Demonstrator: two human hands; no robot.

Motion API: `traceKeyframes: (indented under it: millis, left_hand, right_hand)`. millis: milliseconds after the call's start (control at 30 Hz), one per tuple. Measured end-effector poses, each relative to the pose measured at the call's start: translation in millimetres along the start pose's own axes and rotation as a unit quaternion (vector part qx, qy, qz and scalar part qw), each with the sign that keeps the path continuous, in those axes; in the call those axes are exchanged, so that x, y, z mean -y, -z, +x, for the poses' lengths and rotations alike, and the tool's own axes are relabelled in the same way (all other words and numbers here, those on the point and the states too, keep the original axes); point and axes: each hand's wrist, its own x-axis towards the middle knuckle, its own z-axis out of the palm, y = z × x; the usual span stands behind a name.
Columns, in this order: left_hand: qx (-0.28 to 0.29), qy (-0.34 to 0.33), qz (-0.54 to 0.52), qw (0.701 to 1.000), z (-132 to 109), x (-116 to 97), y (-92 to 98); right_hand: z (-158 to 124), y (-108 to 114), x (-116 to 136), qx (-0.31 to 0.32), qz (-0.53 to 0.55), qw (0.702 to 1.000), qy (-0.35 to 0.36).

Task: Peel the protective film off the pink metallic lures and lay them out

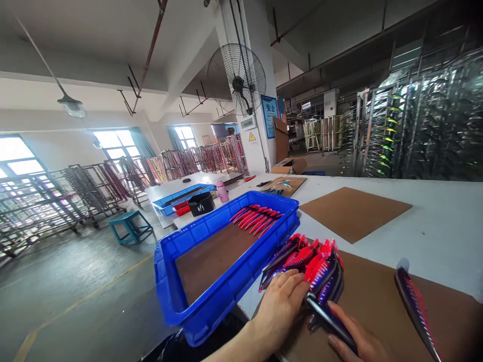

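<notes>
The right hand (358, 336) held one dark lure (331, 322) between thumb and fingers over the brown board (372, 286), just beside the lure pile (302, 256). The lure's long axis ran diagonally: one end pointed forward and to the person's left, the other back toward the right palm. The left hand (281, 297) touched the pile, fingers bent; from where I stood, I could not tell whether it gripped anything. The board lay on a white table (445, 221). Left of the pile, a blue tray (241, 274) contained a row of red lures (257, 219). Beyond stood loaded racks (390, 125) and a column-mounted fan (237, 80).
</notes>
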Motion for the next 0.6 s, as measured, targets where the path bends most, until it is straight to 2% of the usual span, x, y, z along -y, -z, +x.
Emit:
traceKeyframes:
  millis: [100,333,400,467,533,600]
  left_hand:
    - [-0.030,-0.004,-0.011,0.999,3.5,-2.5,0.8]
    - [0.112,0.047,0.112,0.986,7.1,0.5,1.5]
    - [0.116,0.033,0.124,0.985,3.8,3.5,-0.6]
    - [0.097,0.019,0.119,0.988,0.5,5.4,-2.4]
    - [0.063,0.013,0.108,0.992,-1.2,5.1,-2.9]
    - [0.027,0.010,0.093,0.995,-0.7,2.9,-2.1]
  right_hand:
    - [0.8,-0.6,-1.0,-0.004,-0.012,1.000,-0.016]
    - [1.2,3.3,-2.6,0.012,-0.049,0.999,0.017]
    - [-1.7,1.0,-4.7,0.041,0.002,0.999,-0.023]
    - [-5.1,-3.3,-8.0,0.075,0.083,0.988,-0.102]
    - [-6.2,-5.7,-9.3,0.114,0.179,0.960,-0.184]
    - [-3.2,-3.0,-5.0,0.141,0.285,0.918,-0.238]
